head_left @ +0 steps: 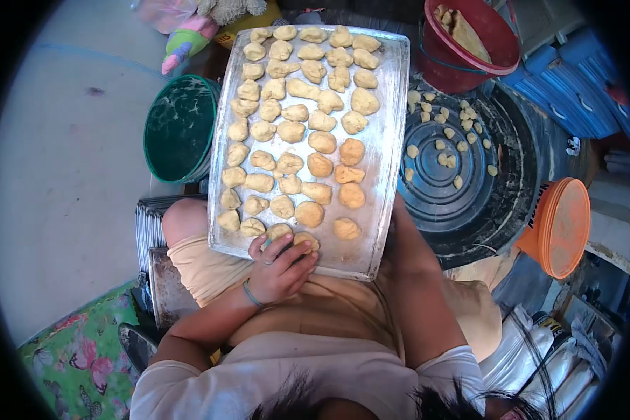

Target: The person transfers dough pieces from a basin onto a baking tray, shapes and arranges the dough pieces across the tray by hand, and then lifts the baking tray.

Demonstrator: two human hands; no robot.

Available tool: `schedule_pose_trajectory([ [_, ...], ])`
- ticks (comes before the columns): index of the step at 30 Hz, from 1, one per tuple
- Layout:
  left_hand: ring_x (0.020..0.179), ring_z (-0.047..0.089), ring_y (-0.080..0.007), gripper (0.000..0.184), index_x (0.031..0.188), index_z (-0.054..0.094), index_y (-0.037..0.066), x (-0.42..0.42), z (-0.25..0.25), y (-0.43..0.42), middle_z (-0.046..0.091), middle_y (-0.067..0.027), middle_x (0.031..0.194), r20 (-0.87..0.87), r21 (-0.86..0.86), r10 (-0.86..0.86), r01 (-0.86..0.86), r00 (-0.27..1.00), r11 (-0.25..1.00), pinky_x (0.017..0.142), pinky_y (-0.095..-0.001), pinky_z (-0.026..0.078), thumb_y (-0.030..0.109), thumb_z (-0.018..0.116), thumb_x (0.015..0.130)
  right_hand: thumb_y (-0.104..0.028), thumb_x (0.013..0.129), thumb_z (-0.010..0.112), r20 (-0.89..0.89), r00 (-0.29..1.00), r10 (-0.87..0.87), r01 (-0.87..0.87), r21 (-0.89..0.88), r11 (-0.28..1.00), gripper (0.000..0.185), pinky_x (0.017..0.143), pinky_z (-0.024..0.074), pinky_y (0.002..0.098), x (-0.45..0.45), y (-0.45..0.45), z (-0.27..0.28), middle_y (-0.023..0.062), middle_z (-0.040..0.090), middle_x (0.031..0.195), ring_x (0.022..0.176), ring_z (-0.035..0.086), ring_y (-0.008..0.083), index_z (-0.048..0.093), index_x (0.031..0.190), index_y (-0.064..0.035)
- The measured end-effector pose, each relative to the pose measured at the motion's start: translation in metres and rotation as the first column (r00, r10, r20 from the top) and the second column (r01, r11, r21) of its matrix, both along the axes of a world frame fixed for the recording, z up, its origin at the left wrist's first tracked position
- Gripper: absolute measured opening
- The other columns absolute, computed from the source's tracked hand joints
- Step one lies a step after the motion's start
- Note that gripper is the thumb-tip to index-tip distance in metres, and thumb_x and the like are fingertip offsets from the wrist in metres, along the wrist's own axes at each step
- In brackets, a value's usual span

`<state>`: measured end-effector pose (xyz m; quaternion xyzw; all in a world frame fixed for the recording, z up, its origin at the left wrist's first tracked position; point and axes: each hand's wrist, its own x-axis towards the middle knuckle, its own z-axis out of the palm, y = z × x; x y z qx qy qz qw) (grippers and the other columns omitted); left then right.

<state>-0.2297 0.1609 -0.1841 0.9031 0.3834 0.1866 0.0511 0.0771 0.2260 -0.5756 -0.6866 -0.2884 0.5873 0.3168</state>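
Observation:
A metal tray (371,256) tilts over my lap, bearing uneven rows of dough pieces (291,131), most pale yellow and some more orange. At the near edge, my left hand (283,269) lies with its fingers bent over a dough piece (306,242) in the nearest row; a ring and a wristband show on it. My right forearm runs up to the tray's right side, where the hand itself is hidden beneath or behind the tray. A single orange dough piece (346,228) sits near the lower right corner.
On the right, a large black basin (493,234) holds small dough bits, with a red bucket (448,63) beyond it and an orange bucket (567,227) beside it. A green bucket (178,133) stands left of the tray. Stacked metal trays (147,234) are by my left knee.

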Motion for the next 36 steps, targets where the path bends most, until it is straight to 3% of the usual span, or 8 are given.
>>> schedule_pose_trajectory([
  [8, 0.140, 0.039, -0.0248, 0.037, 0.124, 0.067, 0.015, 0.043, 0.006, 0.010, 0.055, -0.0004, 0.142, -0.122, -0.036, -0.035, 0.030, 0.992, 0.999, 0.110, -0.0555, 0.019, 0.029, 0.066, 0.090, -0.009, 0.083, 0.064, 0.367, 0.859, 0.356, -0.344, -0.101, 0.934, 0.017, 0.060, 0.0503, 0.0287, 0.076, -0.013, 0.200, 0.0068, 0.066, 0.085, 0.065, 0.062, 0.0142, 0.062, 0.099, -0.0045],
  [15, 0.141, 0.039, -0.0249, 0.037, 0.123, 0.066, 0.012, 0.048, -0.001, 0.009, 0.053, -0.0026, 0.143, -0.062, -0.034, 0.048, -0.050, 0.997, 0.998, 0.108, -0.0566, 0.019, 0.030, 0.064, 0.091, 0.006, 0.078, 0.056, -0.031, 0.996, 0.079, -0.057, 0.450, 0.891, 0.027, 0.069, 0.0525, 0.0248, 0.051, -0.042, 0.374, 0.0055, 0.060, 0.104, 0.086, 0.062, 0.0143, 0.056, 0.102, -0.0075],
  [19, 0.134, 0.048, -0.0260, 0.034, 0.120, 0.068, 0.013, 0.033, 0.011, 0.000, 0.060, -0.0023, 0.134, 0.073, -0.056, 0.028, -0.024, 0.997, 0.998, 0.105, -0.0535, 0.026, 0.022, 0.067, 0.088, -0.004, 0.079, 0.068, 0.553, 0.793, 0.255, -0.528, 0.416, 0.740, 0.030, 0.078, 0.0528, 0.0363, -0.059, -0.077, 0.413, 0.0153, 0.065, 0.102, 0.089, 0.067, 0.0282, 0.057, 0.106, -0.0059],
  [22, 0.130, 0.052, -0.0260, 0.033, 0.118, 0.069, 0.016, 0.029, 0.010, -0.002, 0.065, -0.0026, 0.127, 0.096, -0.019, -0.038, 0.040, 0.995, 0.999, 0.102, -0.0510, 0.031, 0.020, 0.068, 0.085, -0.009, 0.080, 0.074, 0.666, 0.732, 0.146, -0.515, 0.400, 0.758, 0.032, 0.076, 0.0523, 0.0390, -0.084, -0.086, 0.403, 0.0199, 0.065, 0.098, 0.087, 0.067, 0.0316, 0.058, 0.108, -0.0063],
  [28, 0.128, 0.053, -0.0245, 0.034, 0.114, 0.069, 0.015, 0.040, 0.004, 0.001, 0.065, -0.0023, 0.122, -0.035, 0.054, -0.023, 0.025, 0.999, 0.998, 0.102, -0.0507, 0.031, 0.020, 0.068, 0.080, -0.008, 0.086, 0.076, 0.385, 0.910, 0.157, -0.344, 0.485, 0.804, 0.025, 0.076, 0.0521, 0.0309, -0.061, -0.085, 0.398, 0.0100, 0.067, 0.095, 0.090, 0.064, 0.0145, 0.058, 0.104, -0.0054],
  [32, 0.125, 0.055, -0.0288, 0.030, 0.117, 0.067, 0.014, 0.039, 0.012, 0.002, 0.065, -0.0069, 0.121, 0.254, -0.164, 0.040, 0.002, 0.966, 0.987, 0.101, -0.0490, 0.037, 0.024, 0.066, 0.088, -0.008, 0.091, 0.071, -0.374, 0.925, -0.062, 0.246, 0.467, 0.850, 0.017, 0.073, 0.0502, 0.0272, -0.055, -0.086, 0.414, 0.0022, 0.063, 0.095, 0.084, 0.059, 0.0126, 0.057, 0.101, -0.0048],
  [34, 0.123, 0.056, -0.0292, 0.030, 0.122, 0.065, 0.014, 0.041, 0.035, -0.006, 0.064, -0.0080, 0.123, 0.559, -0.520, 0.236, 0.114, 0.795, 0.847, 0.101, -0.0463, 0.041, 0.028, 0.063, 0.095, -0.012, 0.093, 0.068, -0.202, 0.979, 0.002, 0.121, 0.590, 0.798, 0.015, 0.081, 0.0489, 0.0306, -0.071, -0.093, 0.434, 0.0046, 0.060, 0.100, 0.089, 0.057, 0.0148, 0.057, 0.101, -0.0048],
  [36, 0.120, 0.057, -0.0245, 0.039, 0.129, 0.058, 0.013, 0.040, 0.041, -0.013, 0.061, -0.0065, 0.127, 0.639, -0.733, 0.639, 0.590, 0.427, 0.339, 0.101, -0.0431, 0.045, 0.039, 0.055, 0.099, -0.015, 0.093, 0.067, 0.098, 0.993, 0.069, -0.118, 0.717, 0.687, 0.016, 0.087, 0.0478, 0.0336, -0.096, -0.101, 0.446, 0.0089, 0.060, 0.106, 0.097, 0.057, 0.0185, 0.059, 0.101, -0.0048],
])
